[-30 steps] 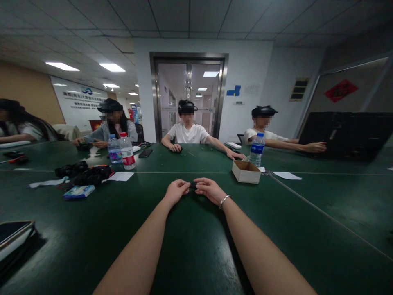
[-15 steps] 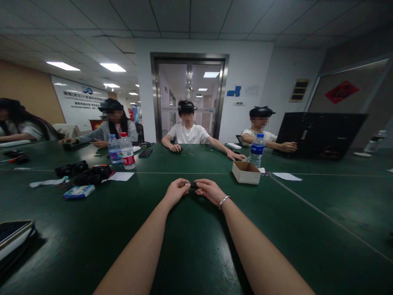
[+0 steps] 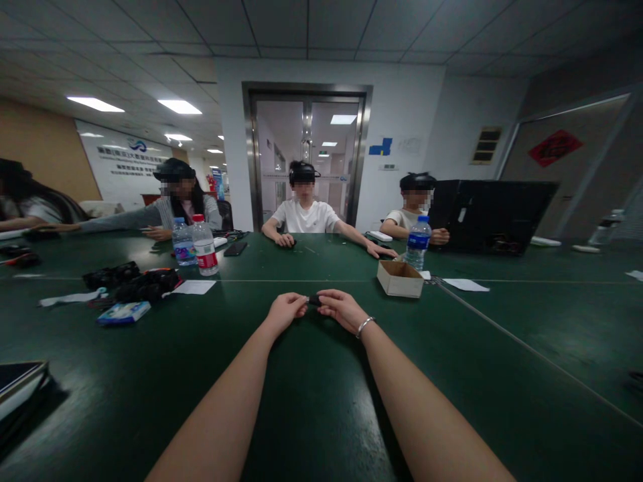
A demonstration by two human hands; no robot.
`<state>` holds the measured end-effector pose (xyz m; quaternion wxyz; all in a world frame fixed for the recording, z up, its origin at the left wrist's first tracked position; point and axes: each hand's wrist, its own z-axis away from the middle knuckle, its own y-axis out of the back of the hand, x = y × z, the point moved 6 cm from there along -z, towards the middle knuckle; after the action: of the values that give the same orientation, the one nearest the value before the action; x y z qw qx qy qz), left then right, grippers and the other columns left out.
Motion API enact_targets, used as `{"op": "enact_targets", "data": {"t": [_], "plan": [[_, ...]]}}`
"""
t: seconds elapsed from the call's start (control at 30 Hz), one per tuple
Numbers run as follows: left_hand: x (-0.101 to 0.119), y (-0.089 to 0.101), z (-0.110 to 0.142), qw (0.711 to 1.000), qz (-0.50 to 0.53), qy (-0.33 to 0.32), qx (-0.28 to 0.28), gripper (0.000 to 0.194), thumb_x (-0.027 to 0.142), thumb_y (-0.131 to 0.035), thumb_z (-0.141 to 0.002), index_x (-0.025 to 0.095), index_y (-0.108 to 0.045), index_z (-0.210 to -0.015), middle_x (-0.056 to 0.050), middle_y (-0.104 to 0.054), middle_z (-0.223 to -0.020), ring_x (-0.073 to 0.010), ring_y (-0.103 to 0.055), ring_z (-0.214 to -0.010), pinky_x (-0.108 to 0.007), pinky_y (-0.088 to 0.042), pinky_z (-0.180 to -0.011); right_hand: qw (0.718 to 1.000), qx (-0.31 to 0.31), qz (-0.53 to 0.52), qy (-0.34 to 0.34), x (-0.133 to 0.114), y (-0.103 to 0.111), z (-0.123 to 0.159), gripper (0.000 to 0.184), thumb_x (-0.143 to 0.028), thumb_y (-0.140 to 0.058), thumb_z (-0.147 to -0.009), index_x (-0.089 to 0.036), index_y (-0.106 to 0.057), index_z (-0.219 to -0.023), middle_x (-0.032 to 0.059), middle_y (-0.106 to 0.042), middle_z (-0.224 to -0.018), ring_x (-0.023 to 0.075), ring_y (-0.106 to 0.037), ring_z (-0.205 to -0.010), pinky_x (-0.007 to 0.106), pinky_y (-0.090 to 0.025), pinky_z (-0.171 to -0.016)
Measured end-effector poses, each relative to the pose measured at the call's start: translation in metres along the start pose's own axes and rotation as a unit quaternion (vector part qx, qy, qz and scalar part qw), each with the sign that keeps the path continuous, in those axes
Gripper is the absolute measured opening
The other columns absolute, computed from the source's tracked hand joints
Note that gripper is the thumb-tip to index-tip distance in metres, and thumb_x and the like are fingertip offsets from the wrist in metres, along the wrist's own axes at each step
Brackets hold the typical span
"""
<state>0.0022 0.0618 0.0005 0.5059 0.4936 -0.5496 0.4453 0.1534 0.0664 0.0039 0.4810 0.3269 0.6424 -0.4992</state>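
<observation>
A small black stick point(image 3: 314, 300) with a silvery left end, shaped like a USB drive, is held between my two hands just above the green table. My left hand point(image 3: 286, 314) pinches the silvery end between thumb and fingers. On the other side, my right hand point(image 3: 344, 311), with a silver bracelet at the wrist, grips the black end. The fingers cover part of the stick, so its full shape is hidden.
An open cardboard box point(image 3: 400, 281) and a water bottle point(image 3: 418, 244) stand ahead to the right. Leftward are black gear point(image 3: 135, 282), a blue-white packet point(image 3: 124, 313) and two bottles. Co-workers sit opposite; one holds a large black panel point(image 3: 492, 217).
More of the black stick shows between my hands, which stay nearly in place. At the right, the black panel has shifted left. A co-worker at the left has stretched an arm further left.
</observation>
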Motion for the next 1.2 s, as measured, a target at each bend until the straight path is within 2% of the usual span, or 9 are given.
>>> {"op": "enact_targets", "data": {"t": [0.23, 0.4, 0.5, 0.63, 0.77, 0.93, 1.1, 1.2], "plan": [[0.001, 0.005, -0.002, 0.997, -0.074, -0.010, 0.000, 0.043, 0.054, -0.062, -0.063, 0.012, -0.062, -0.068, -0.001, -0.055, -0.057, -0.0088, -0.045, -0.047, -0.020, -0.034, -0.047, 1.000, -0.006, -0.004, -0.003, 0.001, 0.001, 0.000, 0.020, -0.005, -0.070, -0.068, -0.009, -0.062, -0.085, 0.0076, -0.062, -0.084, 0.0126, -0.062, -0.062, 0.022, -0.055, -0.062], [0.000, 0.007, -0.003, 0.994, -0.108, -0.013, 0.012, 0.045, 0.056, -0.058, -0.067, 0.011, -0.062, -0.068, -0.001, -0.053, -0.054, -0.0097, -0.045, -0.047, -0.021, -0.034, -0.046, 1.000, -0.012, -0.012, 0.002, -0.001, -0.002, 0.002, 0.021, -0.004, -0.071, -0.066, -0.010, -0.062, -0.084, 0.0074, -0.063, -0.083, 0.0138, -0.063, -0.065, 0.022, -0.055, -0.063], [-0.001, 0.006, -0.003, 0.996, -0.091, -0.017, 0.004, 0.044, 0.055, -0.058, -0.068, 0.011, -0.062, -0.069, -0.002, -0.054, -0.057, -0.0096, -0.047, -0.049, -0.020, -0.035, -0.047, 1.000, -0.008, -0.016, -0.004, -0.001, -0.001, 0.002, 0.020, -0.004, -0.071, -0.067, -0.009, -0.062, -0.084, 0.0071, -0.063, -0.081, 0.0132, -0.063, -0.063, 0.021, -0.055, -0.061], [0.003, 0.001, 0.001, 0.999, -0.030, -0.030, -0.019, 0.038, 0.045, -0.068, -0.063, 0.012, -0.064, -0.081, -0.004, -0.059, -0.069, -0.0108, -0.052, -0.058, -0.021, -0.041, -0.054, 1.000, 0.000, -0.013, 0.000, -0.001, -0.001, 0.000, 0.015, -0.007, -0.068, -0.072, -0.009, -0.060, -0.084, 0.0058, -0.062, -0.071, 0.0115, -0.061, -0.056, 0.019, -0.054, -0.054], [0.010, -0.001, 0.007, 0.999, -0.008, -0.040, -0.017, 0.033, 0.030, -0.073, -0.062, 0.014, -0.063, -0.089, -0.006, -0.060, -0.080, -0.0125, -0.056, -0.067, -0.022, -0.045, -0.059, 1.000, -0.001, -0.009, 0.015, -0.003, -0.002, 0.001, 0.015, -0.009, -0.064, -0.077, -0.010, -0.058, -0.091, 0.0040, -0.061, -0.064, 0.0119, -0.061, -0.053, 0.017, -0.052, -0.049], [0.012, -0.001, 0.010, 0.999, -0.005, -0.038, -0.011, 0.028, 0.021, -0.072, -0.063, 0.014, -0.062, -0.088, -0.008, -0.060, -0.087, -0.0131, -0.057, -0.072, -0.022, -0.048, -0.061, 1.000, -0.015, -0.007, 0.004, -0.004, -0.004, 0.004, 0.025, -0.003, -0.068, -0.070, -0.010, -0.059, -0.093, 0.0054, -0.063, -0.072, 0.0136, -0.064, -0.060, 0.019, -0.054, -0.055], [0.008, 0.001, 0.006, 0.998, 0.058, -0.018, 0.021, 0.036, 0.032, -0.070, -0.068, 0.016, -0.057, -0.098, -0.010, -0.057, -0.101, -0.0174, -0.058, -0.085, -0.027, -0.052, -0.066, 1.000, 0.002, -0.014, -0.002, -0.003, -0.002, 0.004, 0.016, -0.002, -0.064, -0.072, -0.009, -0.060, -0.085, 0.0070, -0.063, -0.074, 0.0130, -0.063, -0.057, 0.018, -0.054, -0.055], [-0.001, 0.002, 0.001, 0.997, 0.036, 0.042, 0.047, 0.036, 0.044, -0.059, -0.076, 0.012, -0.056, -0.090, -0.011, -0.059, -0.087, -0.0166, -0.060, -0.072, -0.026, -0.052, -0.058, 1.000, 0.003, -0.013, -0.004, -0.004, -0.003, 0.005, 0.014, -0.001, -0.061, -0.073, -0.009, -0.061, -0.084, 0.0074, -0.063, -0.074, 0.0131, -0.063, -0.057, 0.017, -0.054, -0.054]]}}
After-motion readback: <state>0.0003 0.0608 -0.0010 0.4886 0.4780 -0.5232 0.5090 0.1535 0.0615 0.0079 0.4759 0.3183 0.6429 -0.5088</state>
